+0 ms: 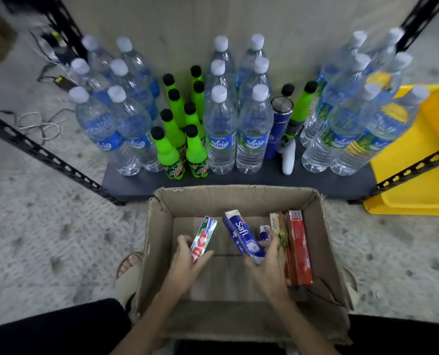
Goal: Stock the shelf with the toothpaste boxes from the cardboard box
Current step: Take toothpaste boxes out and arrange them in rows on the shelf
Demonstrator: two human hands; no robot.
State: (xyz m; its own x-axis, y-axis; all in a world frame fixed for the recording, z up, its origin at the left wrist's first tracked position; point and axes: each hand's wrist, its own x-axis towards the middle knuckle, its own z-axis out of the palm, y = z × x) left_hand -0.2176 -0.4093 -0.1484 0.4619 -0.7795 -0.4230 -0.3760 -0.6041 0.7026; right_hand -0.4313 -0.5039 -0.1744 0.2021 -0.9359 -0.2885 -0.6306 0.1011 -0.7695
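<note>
Both arms reach down into the cardboard box [157,242], which sits on the floor right in front of the person. The left hand [187,262] is wrapped around a green and red toothpaste box [203,239], holding it by its near end so the far end tips up and out. The right hand [269,260] grips a blue toothpaste box [240,235] the same way. It looks like each hand takes one so two can go up at once.

More toothpaste boxes wait inside. A small blue one [264,233] peeks out just beside the right hand. A red one [300,249] and a tan one [277,224] stand on edge against the right wall of the cardboard box, packed close together. The middle of the cardboard box looks bare.

A foot in a sandal [130,265] shows at the left of the cardboard box.

Just past it is the low dark shelf [238,179]. It is crowded with tall water bottles [219,131], green soda bottles [196,152], a blue flask [277,129] and a small white thing [288,157] lying down. Only the front strip looks free, so I think the toothpaste must go there or on another level.

A yellow tray [423,180] lies on the right. The floor is grey and speckled, with cables [39,124] on the far left.
</note>
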